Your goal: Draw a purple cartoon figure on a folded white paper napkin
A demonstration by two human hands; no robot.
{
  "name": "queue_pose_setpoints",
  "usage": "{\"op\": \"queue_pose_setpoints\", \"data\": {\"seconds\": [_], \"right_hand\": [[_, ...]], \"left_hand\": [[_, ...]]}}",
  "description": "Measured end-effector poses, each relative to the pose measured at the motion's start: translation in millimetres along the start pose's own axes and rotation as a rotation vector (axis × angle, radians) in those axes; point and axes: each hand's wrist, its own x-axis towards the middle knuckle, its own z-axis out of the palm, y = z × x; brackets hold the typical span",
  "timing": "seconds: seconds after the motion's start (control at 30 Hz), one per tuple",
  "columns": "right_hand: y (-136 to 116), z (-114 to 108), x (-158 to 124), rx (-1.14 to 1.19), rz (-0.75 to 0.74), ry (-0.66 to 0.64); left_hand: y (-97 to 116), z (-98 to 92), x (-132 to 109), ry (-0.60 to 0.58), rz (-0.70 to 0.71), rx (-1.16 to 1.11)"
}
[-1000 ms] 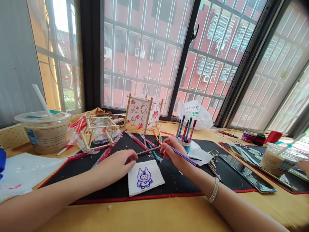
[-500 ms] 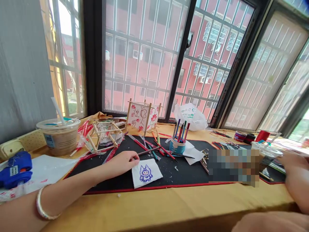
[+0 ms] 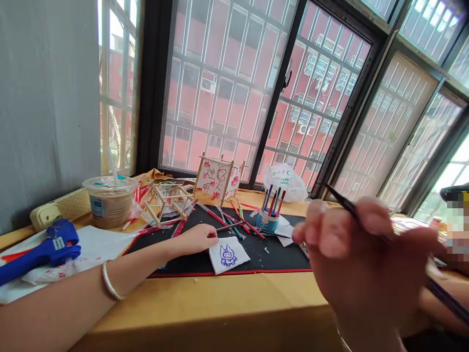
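My left hand lies flat on the black mat, holding nothing. Its fingertips are just above a white paper square with a blue cartoon drawing. My right hand is raised close to the camera and blurred. It pinches a thin dark pen, whose tip points up and to the left. Part of the mat's right side is hidden behind this hand.
A blue glue gun lies on white sheets at left. Behind the mat stand a lidded cup with a straw, a wooden stick frame, a paper lantern and a pen holder. Barred windows rise behind the table.
The view has swung left. My right hand has risen from the mat toward the camera with the pen. My left hand still rests beside the drawing.
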Motion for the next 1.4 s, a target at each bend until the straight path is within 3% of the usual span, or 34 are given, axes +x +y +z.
{"op": "queue_pose_setpoints", "data": {"seconds": [0.07, 0.17, 0.27, 0.37, 0.57, 0.7, 0.9, 1.1, 1.2, 1.4], "right_hand": [[27.5, 28.9, 35.7, 0.162, -0.009, 0.038], [86.2, 61.6, 60.8, 0.061, 0.127, 0.015], [138.6, 72.9, 56.8, -0.046, 0.197, -0.031], [166.3, 73.6, 44.4, -0.131, 0.253, -0.144], [173.5, 76.3, 34.6, -0.142, 0.353, -0.398], [169.6, 73.3, 39.3, -0.106, 0.396, -0.445], [160.9, 62.5, 46.4, -0.04, 0.438, -0.509], [163.8, 63.8, 43.3, 0.004, 0.495, -0.661], [170.9, 70.1, 38.7, 0.041, 0.504, -0.624], [179.5, 76.3, 40.1, 0.159, 0.483, -0.35]], "left_hand": [[-0.1, -0.6, 0.2, -0.004, 0.005, -0.008], [0.1, -1.0, 0.7, -0.013, 0.009, -0.012], [0.6, -0.6, 1.9, -0.021, 0.009, -0.013], [3.1, -0.5, 1.7, -0.002, 0.017, -0.019], [10.9, -0.9, -1.6, 0.085, 0.052, -0.051], [15.3, -0.2, -2.3, 0.094, 0.031, -0.115], [22.4, -2.9, -9.2, -0.014, -0.039, -0.199], [19.2, -4.6, -13.0, -0.168, -0.104, -0.05], [18.7, -7.2, -14.9, -0.186, -0.103, 0.074], [22.7, -9.6, -16.8, -0.144, -0.09, 0.201]]}}
